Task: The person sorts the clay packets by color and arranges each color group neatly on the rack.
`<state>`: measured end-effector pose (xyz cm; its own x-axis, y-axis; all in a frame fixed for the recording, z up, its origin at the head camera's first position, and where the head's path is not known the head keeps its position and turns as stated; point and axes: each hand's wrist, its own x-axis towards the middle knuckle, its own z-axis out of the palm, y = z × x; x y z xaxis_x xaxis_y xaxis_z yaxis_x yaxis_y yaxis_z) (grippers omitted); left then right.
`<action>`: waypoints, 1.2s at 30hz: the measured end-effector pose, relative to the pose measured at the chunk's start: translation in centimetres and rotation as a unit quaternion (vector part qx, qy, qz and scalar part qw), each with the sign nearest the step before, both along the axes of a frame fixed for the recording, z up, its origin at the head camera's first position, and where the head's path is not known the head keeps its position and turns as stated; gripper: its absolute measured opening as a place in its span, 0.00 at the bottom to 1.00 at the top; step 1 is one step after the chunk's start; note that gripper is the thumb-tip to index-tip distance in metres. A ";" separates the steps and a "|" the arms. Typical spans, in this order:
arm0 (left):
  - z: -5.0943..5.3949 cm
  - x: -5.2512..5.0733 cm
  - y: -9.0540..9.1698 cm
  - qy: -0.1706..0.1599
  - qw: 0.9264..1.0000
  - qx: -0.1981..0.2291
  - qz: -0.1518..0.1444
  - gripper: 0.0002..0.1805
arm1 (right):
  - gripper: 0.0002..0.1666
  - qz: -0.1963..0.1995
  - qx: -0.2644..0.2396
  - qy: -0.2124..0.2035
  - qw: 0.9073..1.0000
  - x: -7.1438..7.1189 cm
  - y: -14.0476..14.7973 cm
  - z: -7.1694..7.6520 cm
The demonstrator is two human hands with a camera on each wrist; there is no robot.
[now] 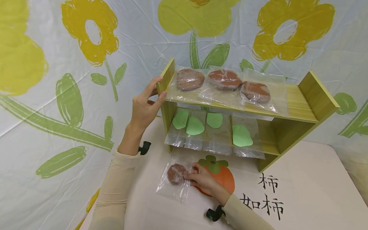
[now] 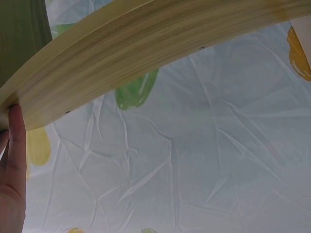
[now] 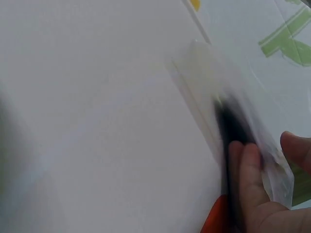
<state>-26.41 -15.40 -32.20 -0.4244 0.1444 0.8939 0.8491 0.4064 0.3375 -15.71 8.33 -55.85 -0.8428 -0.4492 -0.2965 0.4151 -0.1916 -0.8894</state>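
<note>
My left hand [image 1: 144, 107] grips the left side panel of a small two-tier wooden shelf [image 1: 304, 129], the thumb on its front edge. The left wrist view shows the fingers [image 2: 17, 150] against the panel's wood [image 2: 141, 46]. Lower down, my right hand [image 1: 205, 180] pinches the right part of a clear plastic bag [image 1: 182, 193] in front of the shelf. Inside that bag is a flat, round, reddish-brown piece [image 1: 174, 174], resembling a dried persimmon. Blur hides its detail in the right wrist view, where the bag [image 3: 199, 73] stands tilted.
Bagged reddish-brown pieces [image 1: 189, 80] lie on the shelf's top board. Bags with green leaf-shaped pieces [image 1: 195, 126] fill the lower board, overhanging its front. A pale tablecloth [image 1: 313, 185] bears a printed persimmon [image 1: 225, 179] and black characters. A flower-patterned curtain [image 1: 138, 28] hangs behind.
</note>
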 end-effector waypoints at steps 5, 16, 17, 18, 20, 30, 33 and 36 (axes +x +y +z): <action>0.0 -0.1 0.0 0.000 1.000 0.001 -0.003 0.24 | 0.34 -0.013 -0.002 0.014 1.000 0.0 -0.1 -0.3; -0.1 -0.1 0.1 0.002 1.000 0.003 -0.007 0.24 | 0.31 -0.019 -0.016 -0.016 1.000 0.4 0.2 -0.3; -0.1 -0.1 0.1 0.002 1.000 0.003 -0.007 0.24 | 0.31 -0.019 -0.017 -0.018 1.000 0.5 0.3 -0.3; -0.1 -0.1 0.1 0.002 1.000 0.003 -0.006 0.24 | 0.32 -0.018 -0.019 -0.018 1.000 0.6 0.4 -0.4; -0.1 -0.1 0.1 0.003 1.000 0.002 -0.005 0.24 | 0.34 -0.014 -0.025 -0.018 0.999 0.8 0.6 -0.5; -0.1 0.0 0.1 0.009 1.000 0.000 0.003 0.25 | 0.34 0.005 -0.039 0.008 0.999 2.1 2.1 -0.4; -0.1 -0.1 0.1 0.009 1.000 0.002 0.006 0.25 | 0.34 0.011 -0.033 0.019 0.999 2.5 2.6 -0.1; -0.1 0.0 0.1 0.008 1.000 0.001 0.008 0.25 | 0.35 0.020 -0.023 0.040 0.999 2.8 3.2 0.3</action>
